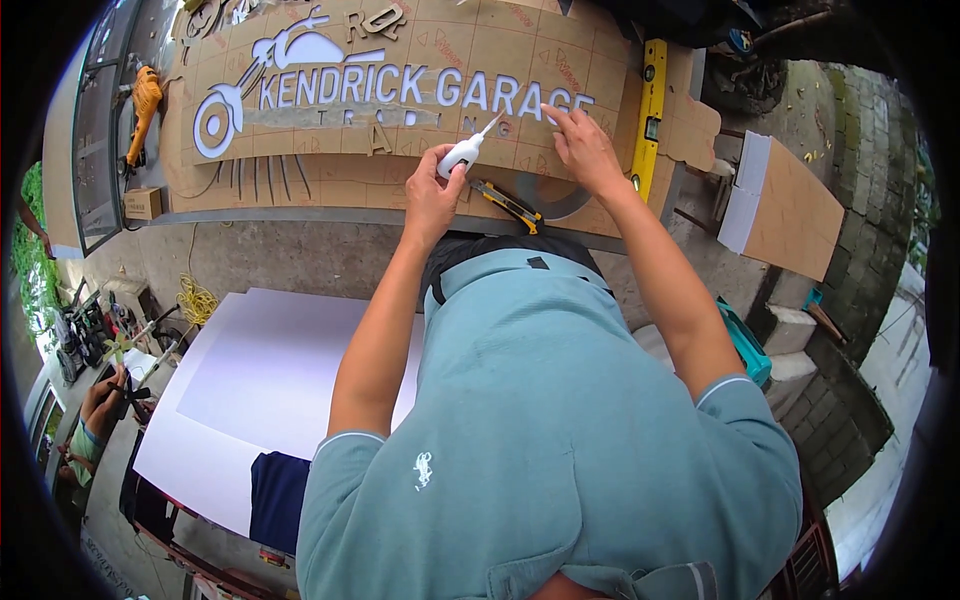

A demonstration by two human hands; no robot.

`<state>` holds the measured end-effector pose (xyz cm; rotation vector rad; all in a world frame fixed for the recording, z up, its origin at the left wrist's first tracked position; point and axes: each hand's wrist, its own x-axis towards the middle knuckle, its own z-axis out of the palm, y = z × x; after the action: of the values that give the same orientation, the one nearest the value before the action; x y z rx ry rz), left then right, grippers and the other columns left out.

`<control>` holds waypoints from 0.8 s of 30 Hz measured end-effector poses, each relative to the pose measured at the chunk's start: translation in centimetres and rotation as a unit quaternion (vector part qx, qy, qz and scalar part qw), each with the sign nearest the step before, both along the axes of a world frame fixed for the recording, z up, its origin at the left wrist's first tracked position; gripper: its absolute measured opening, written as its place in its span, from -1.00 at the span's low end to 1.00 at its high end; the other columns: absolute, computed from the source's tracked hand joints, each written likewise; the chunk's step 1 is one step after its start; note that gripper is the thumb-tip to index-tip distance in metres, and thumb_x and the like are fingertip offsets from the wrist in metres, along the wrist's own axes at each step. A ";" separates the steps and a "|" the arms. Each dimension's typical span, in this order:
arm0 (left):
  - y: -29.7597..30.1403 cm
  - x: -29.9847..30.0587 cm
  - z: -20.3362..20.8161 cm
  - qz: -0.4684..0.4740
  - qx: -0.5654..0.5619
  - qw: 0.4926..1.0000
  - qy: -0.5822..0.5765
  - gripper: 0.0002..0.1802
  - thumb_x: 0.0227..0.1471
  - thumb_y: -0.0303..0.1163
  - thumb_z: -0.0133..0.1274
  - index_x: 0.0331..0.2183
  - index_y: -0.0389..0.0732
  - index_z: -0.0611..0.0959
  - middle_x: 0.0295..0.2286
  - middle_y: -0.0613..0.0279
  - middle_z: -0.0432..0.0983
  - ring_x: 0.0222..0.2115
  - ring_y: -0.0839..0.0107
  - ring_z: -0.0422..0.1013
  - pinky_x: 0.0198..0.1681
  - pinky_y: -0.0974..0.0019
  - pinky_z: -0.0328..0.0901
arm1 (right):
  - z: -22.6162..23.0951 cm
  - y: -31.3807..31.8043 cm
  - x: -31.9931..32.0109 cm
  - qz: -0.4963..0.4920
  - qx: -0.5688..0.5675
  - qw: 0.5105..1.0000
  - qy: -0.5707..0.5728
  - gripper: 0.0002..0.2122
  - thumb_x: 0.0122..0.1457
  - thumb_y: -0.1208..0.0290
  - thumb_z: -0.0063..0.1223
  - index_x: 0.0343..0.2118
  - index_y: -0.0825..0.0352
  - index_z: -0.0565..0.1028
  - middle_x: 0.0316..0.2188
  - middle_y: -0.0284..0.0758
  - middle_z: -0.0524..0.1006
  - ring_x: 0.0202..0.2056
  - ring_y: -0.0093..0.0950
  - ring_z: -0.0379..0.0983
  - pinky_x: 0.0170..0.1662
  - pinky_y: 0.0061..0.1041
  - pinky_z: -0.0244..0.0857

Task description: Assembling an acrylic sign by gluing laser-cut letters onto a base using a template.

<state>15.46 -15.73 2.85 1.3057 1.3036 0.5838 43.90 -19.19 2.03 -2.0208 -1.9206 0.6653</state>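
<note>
**Glue bottle held over a brown sign panel**

The person leans over a wide brown board sign panel [330,180] that carries raised white letters [400,88] and a white motorcycle-shaped outline. The left hand [432,190] is closed around a small white plastic glue bottle [462,153], gripping its body, with the thin nozzle tilted up and to the right toward the letters near the right end of the panel. What is inside the bottle cannot be seen through its opaque wall. The right hand [583,145] rests on the panel just beside the last letters, fingers bent and the fingertips pressing down on the surface; it holds nothing.

A yellow and black utility knife [508,205] lies on the panel near its front edge, just below the left hand and between the two forearms. A long yellow spirit level [650,110] lies along the right edge of the panel, close to the right wrist. An orange power tool [143,110] lies by the left edge of the panel, next to a small brown cardboard box [143,203] whose contents are not visible.

Below the panel, a large white sheet [260,385] lies flat by the person's left side. A teal plastic bin [745,345] shows behind the right upper arm, its inside hidden. Another person's hand [105,388] is at work far left.
</note>
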 end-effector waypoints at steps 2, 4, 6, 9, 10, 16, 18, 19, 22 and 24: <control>0.0 0.1 0.4 -0.002 0.011 0.999 0.042 -0.66 0.17 -0.40 0.22 -0.01 -0.26 0.64 -0.34 0.17 0.65 -0.42 0.50 0.52 -0.32 0.34 0.43 | -0.4 0.4 0.1 0.005 -0.009 1.000 -0.011 -0.49 0.25 0.53 0.07 0.28 0.08 0.39 -0.19 -0.17 0.46 -0.11 -0.15 0.48 0.03 -0.18 0.42; 0.1 0.1 0.5 -0.002 0.022 0.997 0.072 -0.66 0.14 -0.38 0.24 -0.04 -0.24 0.66 -0.38 0.10 0.66 -0.48 0.44 0.52 -0.34 0.31 0.43 | -0.6 0.8 0.1 0.011 -0.018 1.000 -0.020 -0.48 0.26 0.53 0.05 0.29 0.05 0.38 -0.19 -0.17 0.44 -0.12 -0.15 0.48 0.03 -0.18 0.43; 0.2 0.1 0.5 -0.003 0.027 0.996 0.081 -0.66 0.13 -0.38 0.25 -0.05 -0.24 0.67 -0.38 0.09 0.67 -0.48 0.41 0.53 -0.33 0.29 0.44 | -0.5 1.0 0.1 0.030 -0.027 0.999 -0.029 -0.44 0.26 0.54 0.06 0.32 0.00 0.36 -0.20 -0.19 0.43 -0.13 -0.17 0.50 0.00 -0.21 0.45; 0.5 0.2 0.6 -0.012 0.037 0.994 0.099 -0.65 0.11 -0.38 0.25 -0.05 -0.25 0.68 -0.37 0.07 0.67 -0.48 0.35 0.53 -0.32 0.26 0.44 | -0.4 1.2 -0.2 0.029 -0.044 0.998 -0.041 -0.44 0.27 0.54 0.05 0.32 -0.03 0.36 -0.20 -0.20 0.42 -0.13 -0.18 0.50 0.00 -0.22 0.45; 0.6 0.2 0.6 -0.017 0.044 0.993 0.108 -0.65 0.11 -0.37 0.25 -0.05 -0.24 0.68 -0.36 0.07 0.67 -0.49 0.33 0.54 -0.32 0.25 0.45 | -0.4 1.2 -0.2 0.029 -0.044 0.998 -0.041 -0.44 0.27 0.54 0.05 0.32 -0.03 0.36 -0.20 -0.20 0.42 -0.13 -0.18 0.50 0.00 -0.22 0.45; 0.9 0.1 0.1 -0.031 0.050 0.993 0.106 -0.66 0.10 -0.38 0.25 -0.06 -0.25 0.68 -0.37 0.04 0.66 -0.49 0.31 0.53 -0.33 0.24 0.44 | -0.4 1.3 -0.3 0.022 -0.052 0.998 -0.037 -0.48 0.30 0.52 -0.03 0.31 -0.06 0.37 -0.17 -0.19 0.42 -0.11 -0.16 0.50 0.01 -0.18 0.44; 1.0 0.3 0.1 -0.033 0.061 0.992 0.104 -0.66 0.10 -0.38 0.25 -0.06 -0.26 0.69 -0.37 0.04 0.66 -0.49 0.31 0.53 -0.33 0.24 0.44 | -0.4 1.4 -0.3 0.023 -0.056 0.997 -0.040 -0.48 0.30 0.51 -0.03 0.31 -0.06 0.38 -0.17 -0.19 0.42 -0.11 -0.16 0.50 0.01 -0.17 0.44; 1.0 0.4 0.1 -0.035 0.072 0.992 0.102 -0.66 0.10 -0.39 0.25 -0.07 -0.26 0.69 -0.38 0.04 0.66 -0.50 0.31 0.53 -0.33 0.24 0.44 | -0.5 1.3 -0.3 0.022 -0.056 0.997 -0.040 -0.48 0.30 0.51 -0.03 0.31 -0.06 0.38 -0.17 -0.19 0.42 -0.11 -0.16 0.50 0.01 -0.17 0.44; 1.3 0.7 -0.1 -0.042 0.085 0.990 0.107 -0.65 0.14 -0.35 0.26 -0.03 -0.20 0.70 -0.42 0.16 0.66 -0.49 0.49 0.49 -0.34 0.34 0.42 | -0.7 1.3 -0.2 0.021 -0.058 0.997 -0.042 -0.48 0.30 0.51 -0.03 0.30 -0.07 0.38 -0.17 -0.20 0.42 -0.11 -0.17 0.50 0.01 -0.17 0.44; 1.5 0.9 -0.2 -0.042 0.086 0.990 0.106 -0.65 0.14 -0.35 0.26 -0.03 -0.19 0.71 -0.42 0.16 0.66 -0.49 0.49 0.49 -0.34 0.34 0.42 | -0.8 1.2 -0.2 0.022 -0.048 0.998 -0.039 -0.48 0.30 0.52 -0.04 0.31 -0.07 0.38 -0.18 -0.20 0.42 -0.11 -0.17 0.50 0.01 -0.17 0.44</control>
<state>16.31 -14.27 2.65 1.5928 1.3863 0.5180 43.72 -17.95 1.25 -2.0955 -2.0193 0.7129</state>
